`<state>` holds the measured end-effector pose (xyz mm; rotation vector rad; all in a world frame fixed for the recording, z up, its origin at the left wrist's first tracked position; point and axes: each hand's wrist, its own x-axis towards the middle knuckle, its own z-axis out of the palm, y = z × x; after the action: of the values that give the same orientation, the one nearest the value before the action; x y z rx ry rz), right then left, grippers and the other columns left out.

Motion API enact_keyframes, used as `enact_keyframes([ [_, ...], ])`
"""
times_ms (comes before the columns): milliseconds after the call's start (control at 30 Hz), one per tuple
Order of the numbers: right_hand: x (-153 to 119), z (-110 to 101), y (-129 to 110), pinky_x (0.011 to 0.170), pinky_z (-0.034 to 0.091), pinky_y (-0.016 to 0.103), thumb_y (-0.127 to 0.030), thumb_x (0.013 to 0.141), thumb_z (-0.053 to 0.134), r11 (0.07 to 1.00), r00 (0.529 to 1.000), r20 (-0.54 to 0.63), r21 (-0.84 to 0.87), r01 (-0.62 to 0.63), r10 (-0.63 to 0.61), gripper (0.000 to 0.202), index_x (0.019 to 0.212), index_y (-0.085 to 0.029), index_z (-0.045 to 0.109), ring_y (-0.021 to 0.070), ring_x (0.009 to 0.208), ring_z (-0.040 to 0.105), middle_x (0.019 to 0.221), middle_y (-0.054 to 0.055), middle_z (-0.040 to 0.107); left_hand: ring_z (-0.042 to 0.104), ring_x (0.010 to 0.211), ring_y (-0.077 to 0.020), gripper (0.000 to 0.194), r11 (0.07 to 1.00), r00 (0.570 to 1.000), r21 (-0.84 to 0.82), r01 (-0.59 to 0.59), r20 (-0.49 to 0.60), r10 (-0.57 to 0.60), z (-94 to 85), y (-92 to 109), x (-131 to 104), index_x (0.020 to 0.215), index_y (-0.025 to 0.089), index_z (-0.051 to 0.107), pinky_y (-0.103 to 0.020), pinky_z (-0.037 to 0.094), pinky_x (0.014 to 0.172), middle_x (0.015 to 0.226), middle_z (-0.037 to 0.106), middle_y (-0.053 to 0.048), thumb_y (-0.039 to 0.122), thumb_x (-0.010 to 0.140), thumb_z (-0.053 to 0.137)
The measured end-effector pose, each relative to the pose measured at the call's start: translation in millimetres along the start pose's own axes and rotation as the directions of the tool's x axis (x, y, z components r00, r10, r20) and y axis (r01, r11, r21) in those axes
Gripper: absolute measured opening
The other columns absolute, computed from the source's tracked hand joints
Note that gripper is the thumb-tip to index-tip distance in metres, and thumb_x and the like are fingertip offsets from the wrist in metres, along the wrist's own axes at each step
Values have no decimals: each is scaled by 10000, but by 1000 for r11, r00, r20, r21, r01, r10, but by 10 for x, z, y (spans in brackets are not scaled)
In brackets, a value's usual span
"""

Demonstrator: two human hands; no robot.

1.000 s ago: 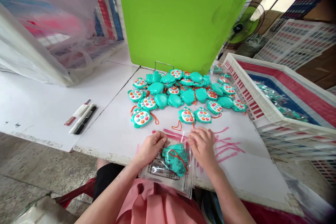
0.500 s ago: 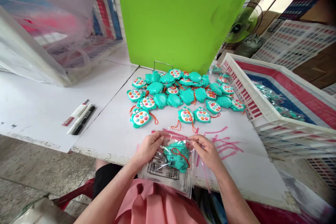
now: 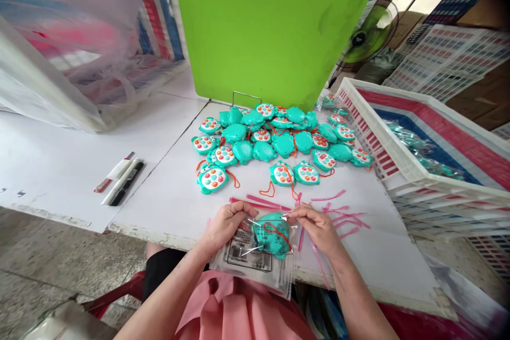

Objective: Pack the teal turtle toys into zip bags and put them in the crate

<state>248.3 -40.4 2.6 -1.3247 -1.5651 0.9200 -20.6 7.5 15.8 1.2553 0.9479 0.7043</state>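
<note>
White tabletop (image 3: pixel 171 191) stretches out to a green board (image 3: pixel 266 26) at 12 o'clock, with loose teal toys (image 3: pixel 283 144) heaped before it. Near the edge, one bagged toy (image 3: pixel 271 238) lies inside a clear bag (image 3: pixel 292 232) above some printed bags (image 3: pixel 255 272), its long axis seemingly running 11 to 5 o'clock. The left hand (image 3: pixel 226 224) and right hand (image 3: pixel 319 227) pinch the clear bag's upper edge, thumbs pressed against forefingers. From the left fingertips the toy sits toward 5 o'clock, from the right toward 7; neither hand looks clearly nearer.
</note>
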Motion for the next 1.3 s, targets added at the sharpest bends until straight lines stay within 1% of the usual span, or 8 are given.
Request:
enact_keyframes([
  [133,-21,-15,-37,813,476,326,-290,921,511,997,997,13,-28,-74,74,204,892,-209,695,193,857,630,887,39,682,605,742,-149,259,999,1000,37,-9,-2,9,-7,33,-30,841,162,695,-242,485,680,884,679,-37,298,855,476],
  [267,-38,-37,-127,857,466,318,-406,966,451,988,989,1,-41,-148,148,309,1046,-206,673,207,945,624,973,47,690,604,773,-168,288,999,1000,32,-16,21,15,-22,62,-57,880,152,700,-259,491,710,902,688,-50,365,863,507],
  [400,-29,-5,-177,873,477,310,-453,964,459,984,984,24,-45,-173,174,335,1061,-207,664,208,989,622,1064,57,682,619,872,-207,355,998,998,40,-40,45,38,-19,67,-68,915,144,699,-266,499,727,939,695,-72,445,878,516],
  [600,-17,75,-107,801,501,304,-394,932,538,980,979,81,-82,-179,186,274,1103,-204,640,191,917,637,1032,62,685,593,745,-167,358,984,997,162,-70,-13,73,7,-36,-33,906,160,680,-250,457,683,847,678,-43,468,909,496],
  [833,-19,74,-136,741,496,296,-435,937,525,977,976,95,-103,-188,198,339,1158,-201,633,194,874,633,977,59,689,588,767,-160,380,977,989,170,-126,-59,138,-9,-122,-6,1238,223,583,-262,455,716,927,669,-21,424,943,454],
  [1033,44,136,-204,727,449,298,-382,941,508,962,990,99,-263,-68,97,272,760,-201,600,189,805,572,758,21,607,541,709,-141,390,985,993,137,-103,-48,110,-7,-117,-12,1268,233,568,-245,441,660,816,618,-3,419,946,454],
  [1167,65,177,-286,714,439,296,-360,950,475,966,994,89,-258,-37,62,275,747,-208,582,177,753,554,735,12,579,525,667,-133,414,993,995,85,-75,-63,81,5,-95,-10,1266,209,567,-238,466,631,780,590,0,428,924,487],
  [1300,48,83,-390,660,424,273,-417,953,477,983,993,74,-167,-76,89,280,797,-203,568,162,710,530,743,6,560,563,701,-140,458,999,997,-8,-42,-69,42,23,-105,-1,1264,199,551,-246,508,627,818,597,-11,482,908,504],
])
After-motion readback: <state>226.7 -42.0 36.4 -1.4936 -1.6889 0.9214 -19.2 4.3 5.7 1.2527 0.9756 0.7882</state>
